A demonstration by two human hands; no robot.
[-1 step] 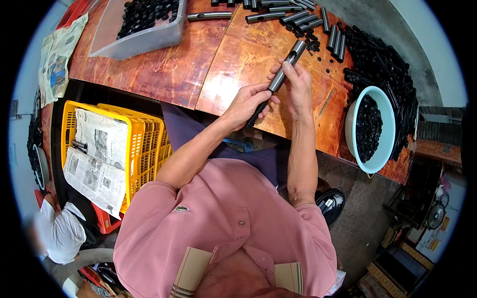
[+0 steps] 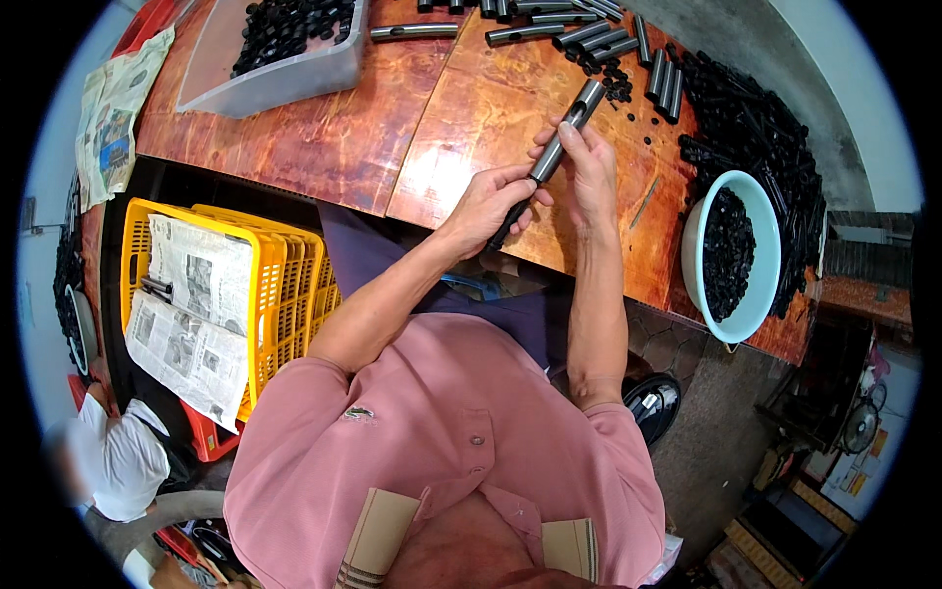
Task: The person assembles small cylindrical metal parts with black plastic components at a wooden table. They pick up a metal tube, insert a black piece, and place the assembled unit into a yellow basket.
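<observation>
A shiny metal tube (image 2: 581, 110) with an oval slot near its upper end slants over the front edge of the table. My right hand (image 2: 592, 169) is closed around its middle, thumb on top. Lower down, my left hand (image 2: 498, 201) grips a black rod-shaped piece (image 2: 504, 231) that meets the tube's lower end. Fingers partly cover that joint, so I cannot tell how far one sits inside the other.
Metal tubes (image 2: 520, 34) and small black caps (image 2: 613, 83) lie at the back. Right stand a heap of black parts (image 2: 756, 128) and a light blue bowl (image 2: 770, 245). Left are a clear bin (image 2: 265, 93) and a yellow crate (image 2: 265, 294) with newspaper. A person (image 2: 128, 452) is at lower left.
</observation>
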